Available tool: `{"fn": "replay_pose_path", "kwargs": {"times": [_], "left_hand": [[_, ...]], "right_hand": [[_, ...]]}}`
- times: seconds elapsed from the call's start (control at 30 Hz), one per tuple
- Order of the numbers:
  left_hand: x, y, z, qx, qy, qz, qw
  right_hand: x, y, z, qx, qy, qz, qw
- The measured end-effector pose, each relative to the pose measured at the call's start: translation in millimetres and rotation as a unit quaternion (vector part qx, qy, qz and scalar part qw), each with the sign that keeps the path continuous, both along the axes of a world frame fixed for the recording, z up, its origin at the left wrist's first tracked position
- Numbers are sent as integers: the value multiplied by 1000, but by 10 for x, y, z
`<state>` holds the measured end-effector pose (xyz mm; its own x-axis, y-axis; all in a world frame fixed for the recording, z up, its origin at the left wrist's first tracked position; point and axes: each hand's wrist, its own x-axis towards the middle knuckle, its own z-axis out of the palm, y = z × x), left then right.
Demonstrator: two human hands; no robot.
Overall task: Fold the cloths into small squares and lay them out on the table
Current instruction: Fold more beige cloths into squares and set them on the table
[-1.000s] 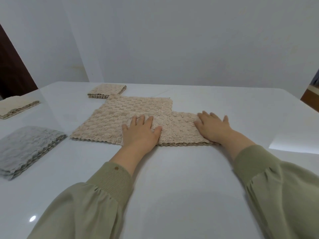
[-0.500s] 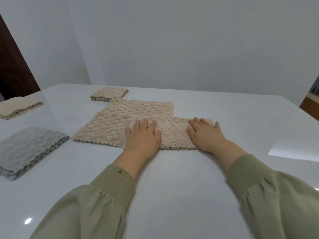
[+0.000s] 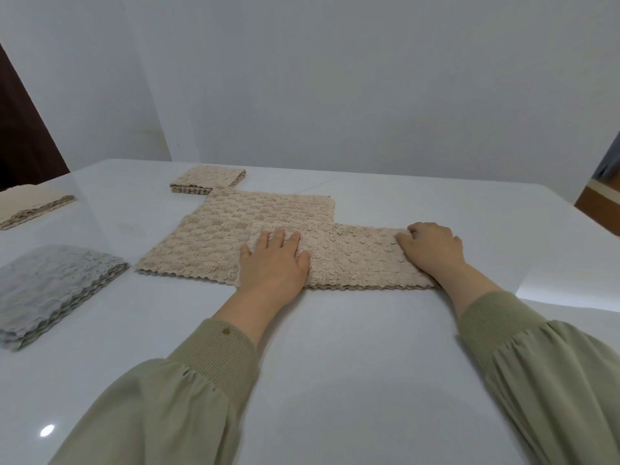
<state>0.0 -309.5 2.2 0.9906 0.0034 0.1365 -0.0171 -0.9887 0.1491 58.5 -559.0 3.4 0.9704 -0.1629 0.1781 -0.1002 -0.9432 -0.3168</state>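
A beige textured cloth [image 3: 235, 229] lies spread flat on the white table [image 3: 335, 347]. Over its near right part lies a beige cloth folded into a long strip [image 3: 355, 260] that reaches to the right. My left hand [image 3: 273, 263] presses flat on the strip's left end, fingers straight. At the strip's right end my right hand [image 3: 431, 251] has its fingers curled on the cloth's edge. Three folded cloths lie on the table: a beige square [image 3: 208, 181] at the back, another beige one [image 3: 30, 206] at far left, a grey one [image 3: 50, 290] at near left.
A pale wall rises behind the table. A dark brown panel [image 3: 23, 142] stands at far left, and brown furniture [image 3: 600, 206] shows past the table's right edge. A bright patch of light [image 3: 570, 286] falls on the table at right.
My right hand lay flat with straight fingers on the strip; now it sits at the strip's right end with its fingers curled. My left hand stays pressed on the left end.
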Motion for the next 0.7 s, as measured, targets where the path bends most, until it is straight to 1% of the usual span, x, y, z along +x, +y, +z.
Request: {"fn": "replay_pose_path", "kwargs": {"times": [0.17, 0.3, 0.43, 0.5, 0.6, 0.63, 0.67, 0.7], "left_hand": [[-33, -16, 32, 9, -26, 4, 1000], [-80, -61, 92, 5, -68, -37, 997], [-68, -93, 52, 32, -28, -54, 998], [-59, -80, 34, 41, -7, -50, 998], [-51, -75, 33, 47, 7, -52, 998], [-52, -78, 33, 48, 9, -53, 997], [-52, -81, 31, 47, 9, -53, 997], [-51, -81, 29, 46, 9, -53, 998]], "right_hand": [[5, -8, 25, 17, 24, 9, 1000], [9, -10, 32, 43, 14, 6, 999], [-6, 1, 41, 79, -4, 13, 997], [-19, 13, 43, 124, -14, 36, 992], [-47, 31, 82, 196, -61, 74, 976], [-58, 39, 107, 236, -74, 76, 966], [-81, 52, 141, 297, -74, 72, 949], [-111, 79, 185, 373, -61, 69, 923]]}}
